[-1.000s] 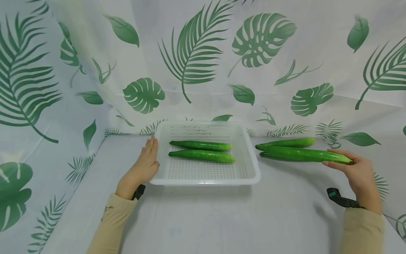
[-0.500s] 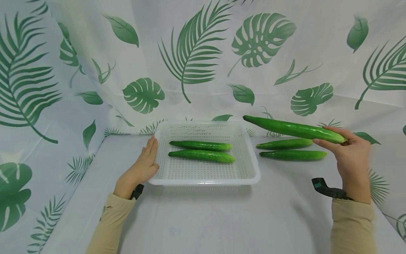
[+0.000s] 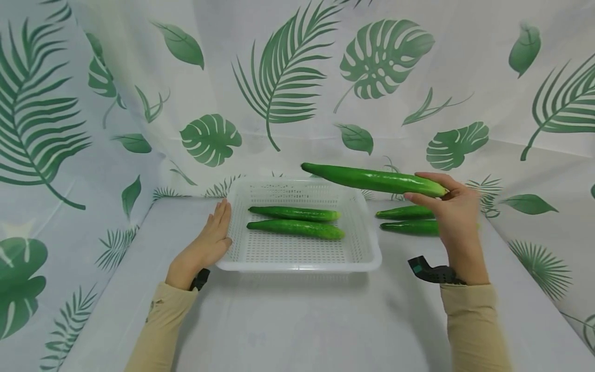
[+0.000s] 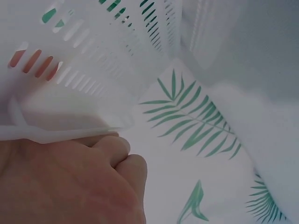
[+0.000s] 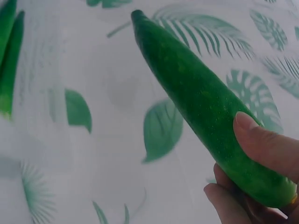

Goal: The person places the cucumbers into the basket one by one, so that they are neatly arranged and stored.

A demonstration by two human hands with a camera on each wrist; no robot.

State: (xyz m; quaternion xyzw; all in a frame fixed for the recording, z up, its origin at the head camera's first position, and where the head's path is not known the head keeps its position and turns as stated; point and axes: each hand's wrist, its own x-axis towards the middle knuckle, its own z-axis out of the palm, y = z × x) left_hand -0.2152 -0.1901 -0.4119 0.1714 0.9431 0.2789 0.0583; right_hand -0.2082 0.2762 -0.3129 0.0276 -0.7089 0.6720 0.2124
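Observation:
My right hand (image 3: 457,219) grips a large green cucumber (image 3: 372,179) by its paler end, thumb on one side and fingers on the other. The cucumber is raised, its dark tip over the far right part of a white plastic basket (image 3: 299,267). Two smaller cucumbers, one farther back (image 3: 295,213) and one nearer (image 3: 295,228), lie side by side in the basket. Against the basket's left side rests my left hand (image 3: 204,250), fingers straight. In the left wrist view, the left hand (image 4: 74,182) is beside the slotted basket wall (image 4: 93,65).
Right of the basket, two more cucumbers, a back one (image 3: 402,212) and a front one (image 3: 409,227), lie on the white table (image 3: 302,320), partly behind the right hand. A white leaf-patterned sheet (image 3: 297,139) rises behind the table and along its sides.
My right hand has lifted the large cucumber off the table beside the two others and carried it left to the basket. The left hand has stayed at the basket's side.

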